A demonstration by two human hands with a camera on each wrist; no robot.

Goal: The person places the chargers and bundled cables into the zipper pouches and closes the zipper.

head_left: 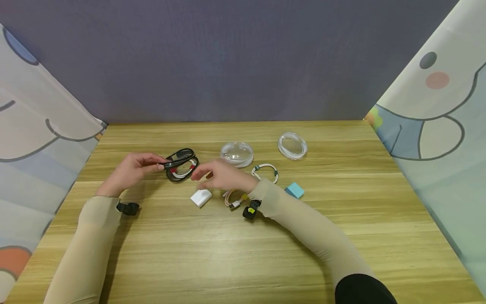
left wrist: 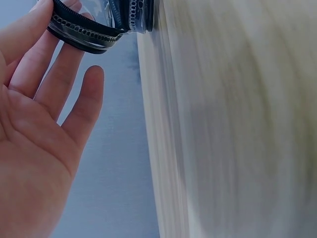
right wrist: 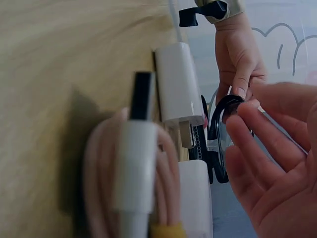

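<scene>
My left hand (head_left: 130,171) pinches the edge of a small round clear case with black zip trim (head_left: 178,158), between thumb and fingers. In the left wrist view the case's zip edge (left wrist: 86,30) lies against the fingers (left wrist: 59,82) near their tips. A coiled white cable with red ties (head_left: 184,174) shows within the case's black outline. Just right of the case, my right hand (head_left: 222,175) has its fingers extended toward it and holds nothing. In the right wrist view these fingers (right wrist: 262,148) appear loosely spread beside the case's black rim (right wrist: 220,144).
Below the right hand lie a white plug adapter (head_left: 201,197) and a pinkish coiled cable (head_left: 229,200). Two clear round cases (head_left: 237,165) (head_left: 292,156), a white cable with green ties (head_left: 265,165) and a blue block (head_left: 294,190) are farther right. A grey panel (head_left: 235,63) stands behind the table.
</scene>
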